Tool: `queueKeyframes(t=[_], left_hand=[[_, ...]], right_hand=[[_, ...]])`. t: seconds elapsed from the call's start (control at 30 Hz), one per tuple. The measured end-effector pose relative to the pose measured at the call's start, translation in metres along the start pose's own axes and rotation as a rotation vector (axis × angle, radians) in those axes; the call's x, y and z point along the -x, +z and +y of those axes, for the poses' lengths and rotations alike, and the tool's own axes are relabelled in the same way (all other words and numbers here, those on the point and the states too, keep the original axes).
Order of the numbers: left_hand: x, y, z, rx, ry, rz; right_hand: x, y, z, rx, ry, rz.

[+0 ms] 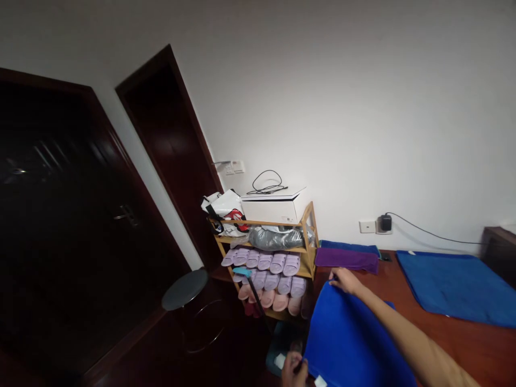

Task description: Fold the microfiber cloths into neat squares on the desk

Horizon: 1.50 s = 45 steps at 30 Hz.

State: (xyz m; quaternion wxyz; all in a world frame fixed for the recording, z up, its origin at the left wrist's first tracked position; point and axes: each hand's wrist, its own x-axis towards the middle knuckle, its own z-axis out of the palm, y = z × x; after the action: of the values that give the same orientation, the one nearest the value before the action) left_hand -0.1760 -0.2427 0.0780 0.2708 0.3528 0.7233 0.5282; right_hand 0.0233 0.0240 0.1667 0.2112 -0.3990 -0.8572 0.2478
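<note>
A bright blue cloth, perhaps a towel, hangs stretched between my hands near the edge of the reddish wooden table. My right hand pinches its upper corner. Low in the view, my left hand is closed on the cloth's lower left corner, close to a small white tag. Beyond the right hand, a folded purple cloth lies against a blue one by the wall. Farther right, another blue cloth is spread flat on the table. The cloth's near end runs out of view.
A wooden shoe rack holds several rows of slippers, a white box and bags. A blue-topped broom handle leans before it. A round stool stands left. A plugged-in adapter trails a cable along the wall.
</note>
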Motion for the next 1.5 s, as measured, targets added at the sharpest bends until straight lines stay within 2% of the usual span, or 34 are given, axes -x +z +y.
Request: queueKeyframes(t=[0.17,0.3,0.37,0.47,0.53,0.6,0.7,0.87,1.17,1.37,1.5], left_hand=[[-0.005,-0.021,0.081,0.026,0.249,-0.093],[-0.005,-0.037,0.163,0.082,0.461,-0.187],[-0.006,-0.042,0.204,0.143,0.541,-0.243],[-0.007,-0.04,0.258,0.164,0.633,-0.34],[-0.005,-0.033,0.283,0.139,0.672,-0.405],[-0.001,-0.023,0.3,0.117,0.687,-0.471],[0.007,-0.008,0.311,0.122,0.682,-0.526],[0.016,0.01,0.309,0.208,0.599,-0.545],[0.027,0.038,0.297,0.439,0.439,-0.552],[0.034,0.039,0.3,0.519,0.391,-0.528],[0.038,0.035,0.304,0.574,0.346,-0.598]], right_hand=[[0.063,-0.119,-0.002,-0.055,-0.045,0.054],[0.138,-0.193,-0.009,-0.188,-0.071,0.162],[0.177,-0.217,-0.013,-0.338,-0.083,0.204],[0.227,-0.238,-0.018,-0.507,-0.059,0.22],[0.251,-0.243,-0.019,-0.564,-0.038,0.237],[0.269,-0.245,-0.018,-0.575,-0.024,0.277],[0.29,-0.244,-0.016,-0.528,0.029,0.387],[0.318,-0.24,-0.015,-0.538,0.05,0.581],[0.343,-0.239,-0.032,-0.624,0.153,0.619],[0.352,-0.236,-0.043,-0.681,0.138,0.69],[0.359,-0.238,-0.049,-0.701,0.139,0.711]])
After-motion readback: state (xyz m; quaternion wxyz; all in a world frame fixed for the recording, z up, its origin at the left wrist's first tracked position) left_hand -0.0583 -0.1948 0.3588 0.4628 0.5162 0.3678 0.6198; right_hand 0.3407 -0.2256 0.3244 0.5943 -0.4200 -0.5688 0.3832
